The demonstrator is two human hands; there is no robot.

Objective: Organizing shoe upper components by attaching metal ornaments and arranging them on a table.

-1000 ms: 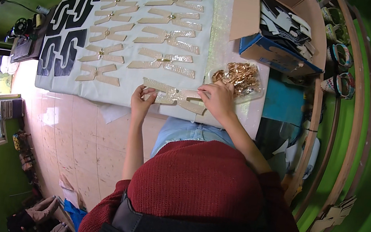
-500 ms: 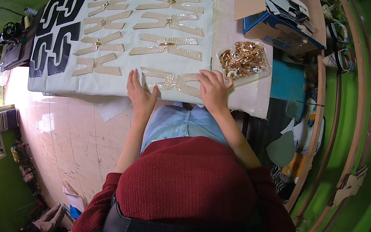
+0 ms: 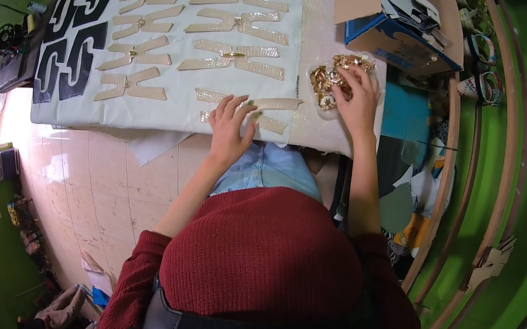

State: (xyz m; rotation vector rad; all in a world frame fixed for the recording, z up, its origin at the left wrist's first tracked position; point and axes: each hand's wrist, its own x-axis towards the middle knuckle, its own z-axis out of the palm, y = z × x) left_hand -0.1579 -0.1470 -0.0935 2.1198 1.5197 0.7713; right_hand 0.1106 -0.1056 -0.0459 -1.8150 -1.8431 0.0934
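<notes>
A: First entry: the piece in hand?
B: One beige textured strap piece (image 3: 277, 104), at the near edge of the white-covered table (image 3: 181, 101) before you. Long axis: left to right, across your body. Middle: partly hidden by fingers.
A: Nearer hand?
B: Your left hand (image 3: 231, 126), directly over it; fingers spread, not closed round it. Whether they press down, I cannot tell.
A: And the other?
B: Your right hand (image 3: 358, 104), at a heap of gold-coloured fittings (image 3: 322, 83); fingers bent and slightly apart. Whether you pinch one, I cannot tell. From that hand, the strap piece lies leftward and nearer your body.
A: Surroundings?
B: Just beyond the heap, one blue-and-brown cardboard box (image 3: 390, 44), limiting your reach that way. Beyond the strap piece, a column of similar beige pieces (image 3: 233, 55); left, a second column. Far left, four black S-shaped pieces (image 3: 72, 87).
A: Obstructions?
B: Nothing upright between heap and strap piece; your own left fingers cover part of it.
</notes>
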